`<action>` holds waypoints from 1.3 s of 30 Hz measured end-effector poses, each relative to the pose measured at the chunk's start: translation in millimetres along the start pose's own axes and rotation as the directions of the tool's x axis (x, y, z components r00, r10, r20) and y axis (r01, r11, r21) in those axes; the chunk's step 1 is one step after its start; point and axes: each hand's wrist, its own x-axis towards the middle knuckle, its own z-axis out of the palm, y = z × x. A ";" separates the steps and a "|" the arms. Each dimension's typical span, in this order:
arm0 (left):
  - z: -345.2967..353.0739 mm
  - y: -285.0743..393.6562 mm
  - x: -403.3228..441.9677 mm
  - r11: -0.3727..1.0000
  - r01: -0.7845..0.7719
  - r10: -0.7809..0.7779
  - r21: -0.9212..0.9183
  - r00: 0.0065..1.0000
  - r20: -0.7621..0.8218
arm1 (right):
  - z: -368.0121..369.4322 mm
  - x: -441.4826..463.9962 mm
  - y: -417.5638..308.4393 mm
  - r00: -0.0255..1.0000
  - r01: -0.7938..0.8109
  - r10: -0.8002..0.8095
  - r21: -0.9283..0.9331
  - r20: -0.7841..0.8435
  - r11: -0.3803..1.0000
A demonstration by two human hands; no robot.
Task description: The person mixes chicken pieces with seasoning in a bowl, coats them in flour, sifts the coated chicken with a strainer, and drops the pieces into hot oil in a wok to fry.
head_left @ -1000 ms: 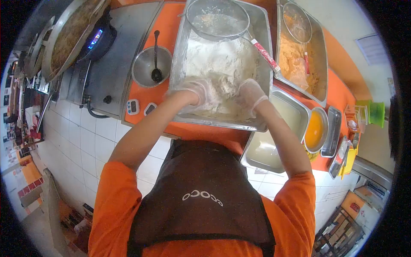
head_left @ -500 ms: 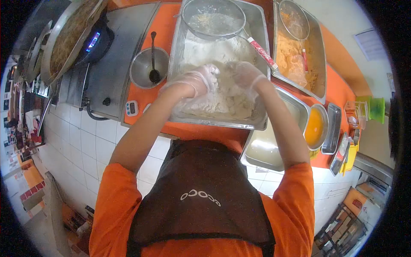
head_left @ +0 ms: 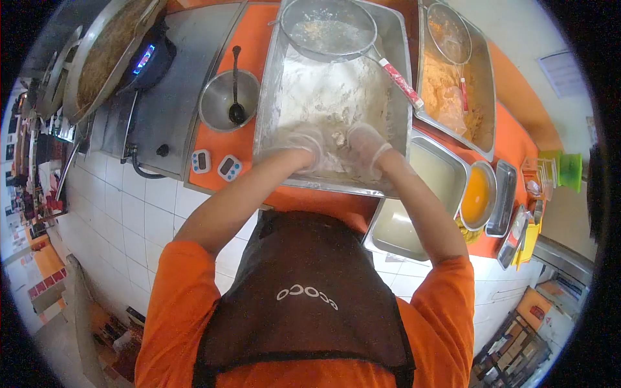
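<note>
Both my hands wear clear plastic gloves and are down in white flour [head_left: 333, 87] inside a deep metal tray [head_left: 399, 171]. My left hand [head_left: 305, 143] is at the near left of the flour, its fingers blurred and partly sunk in it. My right hand [head_left: 366, 145] is a short gap to the right, knuckles up, fingertips hidden in flour. Between them lies a small floury lump [head_left: 338, 138]; its kind cannot be made out. A round mesh strainer [head_left: 330, 29] with a red-and-white handle [head_left: 400, 83] rests across the tray's far end.
Left of the tray are a metal bowl [head_left: 217, 107] with a black spoon [head_left: 235, 90] and two timers [head_left: 201, 161]. A stove with a large pan [head_left: 107, 52] stands farther left. Right are a tray of orange powder [head_left: 446, 97], a pan of pale liquid [head_left: 401, 233] and a bowl of orange liquid [head_left: 477, 197].
Both hands have moved nearer to me through the flour. My left hand, earlier raised with flour in curled fingers, is now lower. The second timer has come into fuller view.
</note>
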 end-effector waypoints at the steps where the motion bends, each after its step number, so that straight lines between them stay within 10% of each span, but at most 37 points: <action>1: -0.6 1.3 1.1 0.998 0.032 -0.035 -0.057 0.998 -0.053 | -8.2 -4.7 -0.6 1.000 0.005 -0.004 0.091 -0.007 0.996; 7: -23.5 -9.0 13.3 0.990 -0.100 0.090 0.099 0.991 0.100 | -11.3 -7.2 25.9 0.938 0.186 -0.076 0.306 -0.339 0.934; 9: -19.2 -16.6 15.2 0.984 -0.140 0.128 0.114 0.985 0.113 | -14.5 -13.6 20.3 0.951 0.177 -0.052 0.399 -0.305 0.900; 12: -9.3 -9.9 6.7 0.968 -0.231 0.218 0.098 0.968 0.126 | -7.1 -6.7 -7.0 0.976 -0.157 0.100 0.302 0.195 0.940; 16: 31.9 -10.1 27.6 0.949 -0.314 0.316 -0.038 0.947 0.061 | 40.8 2.2 -6.4 0.998 -0.043 0.060 0.480 -0.020 0.876; 23: -58.7 12.0 -38.2 0.986 -0.096 0.107 -0.138 0.991 0.078 | 24.1 -5.7 27.2 0.991 0.032 -0.006 0.184 -0.137 0.982; 27: -54.7 4.1 -37.7 0.965 0.245 -0.231 -0.088 0.961 0.149 | -11.7 -23.1 17.4 0.987 0.147 -0.161 -0.278 -0.028 0.949; 32: -87.4 15.0 -56.7 0.969 0.229 -0.204 -0.093 0.953 0.226 | 5.8 -15.1 39.7 0.852 0.326 -0.225 0.144 -0.472 0.934; 36: -105.7 14.8 -66.4 0.989 0.102 -0.081 -0.109 0.980 0.182 | -50.2 -26.7 10.7 0.955 0.043 0.151 0.624 -0.255 0.780; 39: -82.6 -6.9 -38.7 0.998 0.029 -0.025 -0.047 0.997 0.073 | -82.5 -28.0 3.2 0.974 -0.051 0.170 0.576 -0.153 0.816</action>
